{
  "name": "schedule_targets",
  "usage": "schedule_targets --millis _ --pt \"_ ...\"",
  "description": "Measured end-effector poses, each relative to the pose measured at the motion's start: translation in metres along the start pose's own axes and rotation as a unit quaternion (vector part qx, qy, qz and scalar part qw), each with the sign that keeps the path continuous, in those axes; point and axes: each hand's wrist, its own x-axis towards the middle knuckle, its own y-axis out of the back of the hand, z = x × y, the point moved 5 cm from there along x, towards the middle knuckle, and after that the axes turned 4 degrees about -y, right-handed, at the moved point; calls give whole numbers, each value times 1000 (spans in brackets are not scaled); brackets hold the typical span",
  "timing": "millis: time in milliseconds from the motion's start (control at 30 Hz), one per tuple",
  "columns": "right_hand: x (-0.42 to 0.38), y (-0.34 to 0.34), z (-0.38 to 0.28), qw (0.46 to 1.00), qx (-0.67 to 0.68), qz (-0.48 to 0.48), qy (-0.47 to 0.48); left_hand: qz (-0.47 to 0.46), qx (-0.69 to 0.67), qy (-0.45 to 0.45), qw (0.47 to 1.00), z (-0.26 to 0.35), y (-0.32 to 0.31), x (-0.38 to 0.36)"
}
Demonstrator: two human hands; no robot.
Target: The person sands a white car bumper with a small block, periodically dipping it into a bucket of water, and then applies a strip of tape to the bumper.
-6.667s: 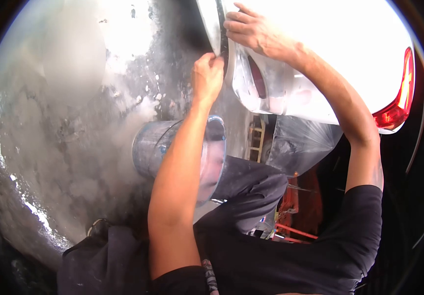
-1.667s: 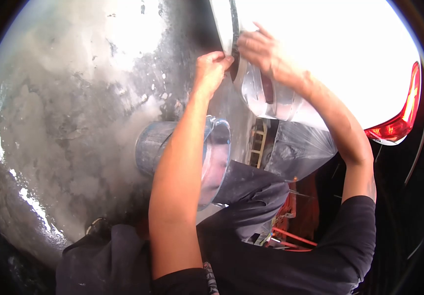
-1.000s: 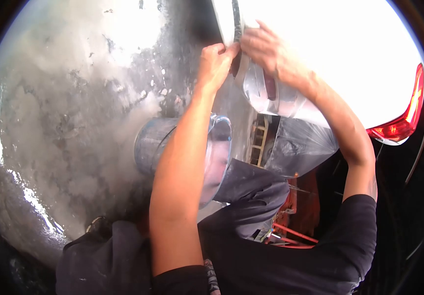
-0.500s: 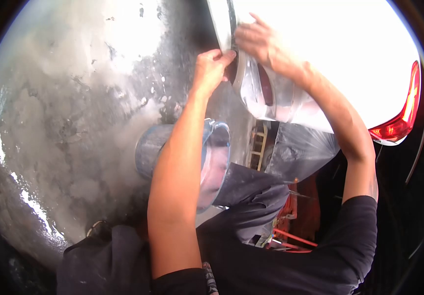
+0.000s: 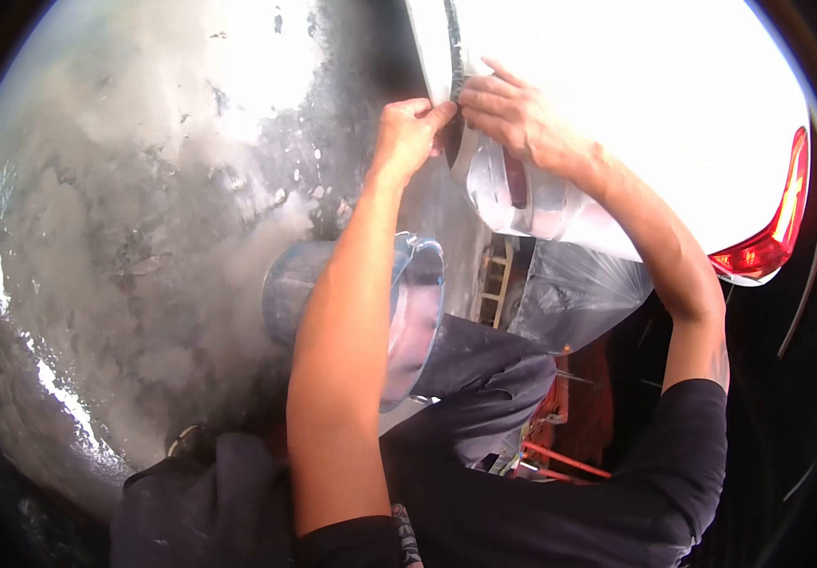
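A white car body panel [image 5: 636,123] fills the upper right, with a dark seam strip [image 5: 456,57] down its left edge. At the lower end of this strip, my left hand [image 5: 406,137] is closed in a pinch at the panel edge; what lies between thumb and finger is hidden. Just beside it rests my right hand [image 5: 517,118], its fingers stretched over the panel by the seam and one finger raised apart. Below both hands is a dull grey bumper corner [image 5: 493,194] with a dark red reflector [image 5: 516,180].
A blue-rimmed bucket [image 5: 299,284] with cloudy pinkish liquid stands on the blotchy wet concrete floor [image 5: 152,256] beside my left forearm. Clear plastic sheeting [image 5: 579,293] hangs below the bumper. The red tail light [image 5: 773,232] is at far right, red metal bars [image 5: 565,459] lower down.
My right hand has moved slightly down along the seam, close to my left fingertips, and is less blurred. My left hand keeps its pinch at nearly the same spot.
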Motion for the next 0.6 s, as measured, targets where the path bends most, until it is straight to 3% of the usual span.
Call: schedule_targets --millis 100,200,300,433,533,567,600 --pt "15 3 40 995 -47 86 -13 -5 -7 12 1000 -1 -1 5" --pt "-2 -6 15 995 -44 90 -1 -6 -5 11 1000 -8 1 3" --pt "-21 -16 -34 999 -4 45 13 -2 4 -3 1000 -6 0 1" --pt "-7 -2 -1 997 -38 63 -18 12 -3 0 1000 -7 -1 4" --pt "-26 -15 -28 999 -15 3 -36 17 23 -13 999 -14 0 6" --pt "-34 -32 -44 998 -9 56 -4 9 -1 -11 1000 -9 -1 3" --pt "-30 -26 -62 999 -44 16 6 7 0 -17 1000 -6 -3 4"
